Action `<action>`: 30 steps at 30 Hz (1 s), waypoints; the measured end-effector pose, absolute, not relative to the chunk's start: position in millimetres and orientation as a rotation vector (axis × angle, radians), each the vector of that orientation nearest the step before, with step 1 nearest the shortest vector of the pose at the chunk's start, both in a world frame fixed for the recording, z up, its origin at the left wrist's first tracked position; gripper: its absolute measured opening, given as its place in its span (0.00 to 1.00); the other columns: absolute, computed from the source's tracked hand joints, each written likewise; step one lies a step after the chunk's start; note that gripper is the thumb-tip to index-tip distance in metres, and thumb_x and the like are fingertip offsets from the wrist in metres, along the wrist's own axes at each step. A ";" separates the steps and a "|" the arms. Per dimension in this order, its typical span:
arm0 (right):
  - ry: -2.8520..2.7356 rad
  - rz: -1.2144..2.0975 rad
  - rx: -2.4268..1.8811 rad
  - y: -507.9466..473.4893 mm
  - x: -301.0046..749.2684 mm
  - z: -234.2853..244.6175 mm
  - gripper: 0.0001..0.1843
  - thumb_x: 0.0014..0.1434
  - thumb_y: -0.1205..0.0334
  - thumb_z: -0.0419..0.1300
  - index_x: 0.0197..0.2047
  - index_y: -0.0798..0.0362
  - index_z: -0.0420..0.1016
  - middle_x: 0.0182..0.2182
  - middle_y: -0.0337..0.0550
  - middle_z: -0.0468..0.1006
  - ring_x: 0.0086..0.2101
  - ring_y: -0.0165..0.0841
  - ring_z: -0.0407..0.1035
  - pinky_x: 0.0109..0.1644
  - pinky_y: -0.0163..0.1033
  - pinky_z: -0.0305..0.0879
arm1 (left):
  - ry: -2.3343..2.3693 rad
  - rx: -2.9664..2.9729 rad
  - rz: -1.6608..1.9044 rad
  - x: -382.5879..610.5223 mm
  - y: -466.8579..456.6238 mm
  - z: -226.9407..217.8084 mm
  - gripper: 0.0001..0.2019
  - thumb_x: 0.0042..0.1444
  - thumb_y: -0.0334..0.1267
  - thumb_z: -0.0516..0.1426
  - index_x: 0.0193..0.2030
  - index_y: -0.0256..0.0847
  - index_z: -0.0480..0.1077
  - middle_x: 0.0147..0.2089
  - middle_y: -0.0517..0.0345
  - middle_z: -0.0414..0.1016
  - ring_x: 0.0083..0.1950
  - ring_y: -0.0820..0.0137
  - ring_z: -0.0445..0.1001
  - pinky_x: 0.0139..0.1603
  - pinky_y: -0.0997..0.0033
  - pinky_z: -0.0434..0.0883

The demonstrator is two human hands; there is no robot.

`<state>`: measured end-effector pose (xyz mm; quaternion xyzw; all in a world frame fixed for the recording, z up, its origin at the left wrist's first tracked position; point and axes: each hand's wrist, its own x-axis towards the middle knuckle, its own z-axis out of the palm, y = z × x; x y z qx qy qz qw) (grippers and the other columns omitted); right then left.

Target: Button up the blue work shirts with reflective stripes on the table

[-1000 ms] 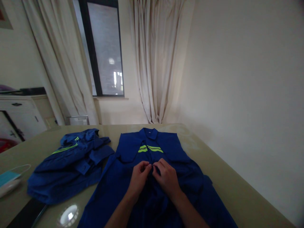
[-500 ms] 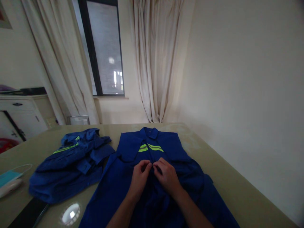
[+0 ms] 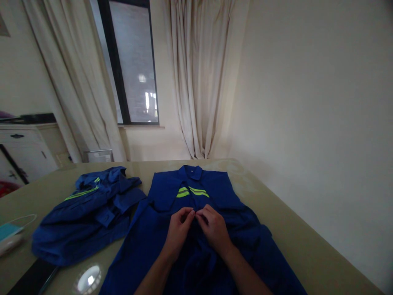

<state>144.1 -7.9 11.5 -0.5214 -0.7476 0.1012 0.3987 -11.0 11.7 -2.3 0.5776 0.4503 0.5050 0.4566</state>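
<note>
A blue work jacket with yellow-green reflective strips lies front up on the table, its collar at the far end. My left hand and my right hand meet at its front opening, just below the strips. Thumb and fingers of each hand are pinched together on the two front edges, the fingertips almost touching. Whether a button or zip sits between the fingertips is too small to make out. Below my hands the cloth is bunched in folds.
To the left lies a second blue garment, crumpled, with similar strips. Near the left edge are a face mask, a pale rounded object and a dark flat object. The table runs along a wall on the right.
Both hands stay pinched at the jacket front, with only tiny finger shifts. The whole view has moved slightly, so things appear a little further left.
</note>
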 end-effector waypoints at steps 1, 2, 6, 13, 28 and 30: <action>-1.852 0.256 -1.350 -6.5 144.5 9.7 0.11 0.69 0.60 0.57 0.34 0.50 0.76 0.33 0.40 0.75 0.34 0.33 0.71 0.39 0.36 0.62 | 1.105 1.439 1.237 -10.7 13.0 -3.7 0.22 0.57 0.56 0.60 0.43 0.38 0.79 0.37 0.53 0.80 0.35 0.66 0.75 0.33 0.71 0.69; -1.814 0.259 -1.383 -4.6 145.5 7.6 0.11 0.68 0.59 0.57 0.33 0.50 0.75 0.32 0.40 0.75 0.33 0.33 0.71 0.38 0.36 0.62 | 1.098 1.461 1.225 -10.5 14.0 -5.3 0.23 0.58 0.56 0.58 0.45 0.38 0.79 0.37 0.53 0.80 0.35 0.65 0.75 0.33 0.70 0.70; -1.674 0.329 -1.437 8.5 154.8 -2.4 0.07 0.62 0.64 0.56 0.34 0.50 0.74 0.32 0.41 0.75 0.32 0.34 0.71 0.37 0.37 0.64 | 1.131 1.759 1.152 -10.1 13.1 -11.3 0.20 0.65 0.47 0.49 0.49 0.40 0.79 0.40 0.51 0.79 0.41 0.63 0.77 0.44 0.63 0.73; -1.359 0.428 -1.367 28.8 174.9 -15.2 0.15 0.57 0.56 0.57 0.46 0.52 0.74 0.31 0.42 0.78 0.29 0.36 0.73 0.37 0.40 0.70 | 1.647 2.287 0.848 -1.7 0.1 -10.9 0.24 0.67 0.36 0.48 0.69 0.44 0.63 0.63 0.50 0.74 0.65 0.61 0.70 0.71 0.49 0.58; -1.652 0.680 -1.258 -29.6 175.0 1.0 0.22 0.63 0.42 0.56 0.42 0.50 0.82 0.44 0.48 0.84 0.47 0.42 0.77 0.56 0.45 0.68 | 1.675 2.514 0.363 -11.4 -44.8 -8.4 0.32 0.66 0.45 0.46 0.75 0.41 0.54 0.78 0.50 0.48 0.78 0.58 0.48 0.76 0.46 0.48; -1.819 0.668 -1.221 -51.3 173.3 5.7 0.23 0.65 0.42 0.56 0.47 0.50 0.81 0.51 0.49 0.82 0.53 0.42 0.73 0.62 0.46 0.63 | 1.648 2.534 0.337 -14.7 -51.7 -8.2 0.32 0.64 0.44 0.48 0.74 0.40 0.56 0.78 0.49 0.47 0.78 0.57 0.48 0.76 0.45 0.48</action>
